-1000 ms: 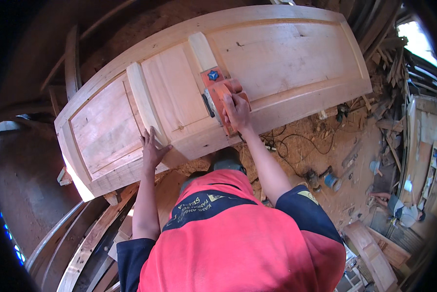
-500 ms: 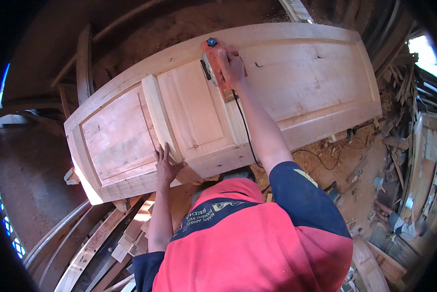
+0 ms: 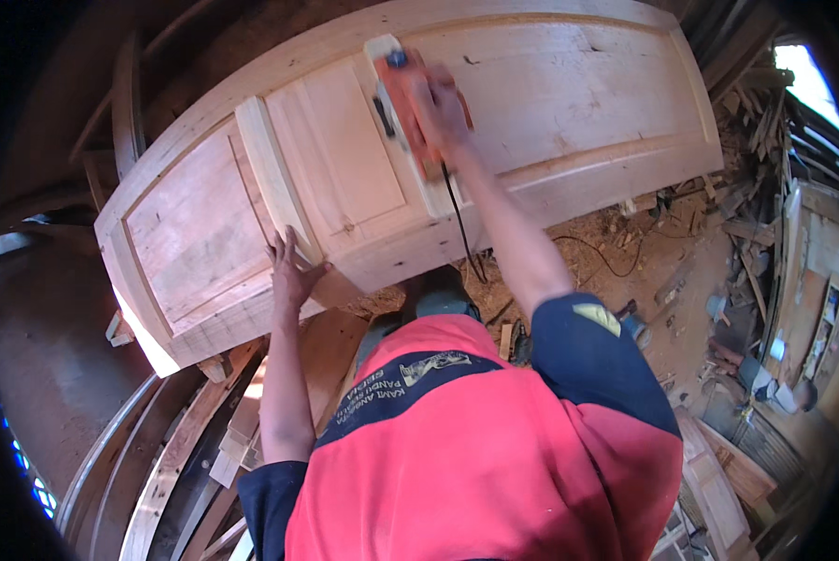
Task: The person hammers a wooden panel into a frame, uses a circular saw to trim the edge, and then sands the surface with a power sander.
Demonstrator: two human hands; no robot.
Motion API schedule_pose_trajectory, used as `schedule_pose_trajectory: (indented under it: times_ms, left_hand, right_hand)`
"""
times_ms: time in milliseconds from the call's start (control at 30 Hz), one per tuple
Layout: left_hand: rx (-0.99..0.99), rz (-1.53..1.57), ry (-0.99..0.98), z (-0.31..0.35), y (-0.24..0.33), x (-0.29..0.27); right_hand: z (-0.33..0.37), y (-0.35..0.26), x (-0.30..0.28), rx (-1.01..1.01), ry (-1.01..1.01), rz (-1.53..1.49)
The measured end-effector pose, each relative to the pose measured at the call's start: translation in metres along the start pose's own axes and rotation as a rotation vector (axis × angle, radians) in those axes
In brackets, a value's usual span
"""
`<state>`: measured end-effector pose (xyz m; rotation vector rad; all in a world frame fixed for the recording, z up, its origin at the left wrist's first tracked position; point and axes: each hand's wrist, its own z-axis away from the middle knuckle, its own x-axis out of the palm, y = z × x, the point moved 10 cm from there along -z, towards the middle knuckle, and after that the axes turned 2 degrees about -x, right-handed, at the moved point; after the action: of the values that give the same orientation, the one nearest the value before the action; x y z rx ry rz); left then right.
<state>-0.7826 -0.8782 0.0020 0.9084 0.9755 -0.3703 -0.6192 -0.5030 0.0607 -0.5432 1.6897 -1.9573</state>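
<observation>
A panelled wooden door [image 3: 569, 93] lies flat in front of me, with raised frame strips around its panels. My right hand [image 3: 441, 112] is wrapped around an orange electric planer [image 3: 405, 98] with a blue knob at its far end. The planer rests lengthwise on a pale cross rail [image 3: 424, 187] of the door, and a black cord [image 3: 458, 220] runs from its near end. With fingers spread, my left hand [image 3: 293, 271] rests on the door's near edge, beside the lower end of another cross rail [image 3: 274, 168].
Wood offcuts and boards [image 3: 181, 467] are stacked at the lower left. Shavings [image 3: 616, 248] cover the ground beyond the near edge, where a cord trails. On the right, a person [image 3: 770, 383] is beside leaning boards [image 3: 803, 280] and scrap wood.
The view has shifted, so the door sits higher in the picture. My right hand and planer have drawn slightly nearer along the rail, uncovering its far end. My left hand stays on the edge.
</observation>
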Motion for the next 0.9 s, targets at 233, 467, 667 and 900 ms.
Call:
schedule_pose_trajectory:
  times_ms: [233,467,667,900]
  left_hand:
    - [-0.065,-0.053,-0.067,0.001,-0.004,0.003]
    - [-0.031,-0.057,-0.066,0.003,-0.004,0.005]
    - [-0.038,-0.062,-0.059,0.003,-0.001,0.002]
    - [-0.085,-0.046,-0.095,0.003,0.0,0.0]
  right_hand:
    - [0.313,0.031,-0.052,0.318,0.11,0.12]
    - [0.395,0.05,-0.079,0.335,0.128,0.109]
    - [0.346,0.044,-0.069,0.307,0.105,0.093]
    - [0.268,0.029,-0.054,0.234,0.1,0.064]
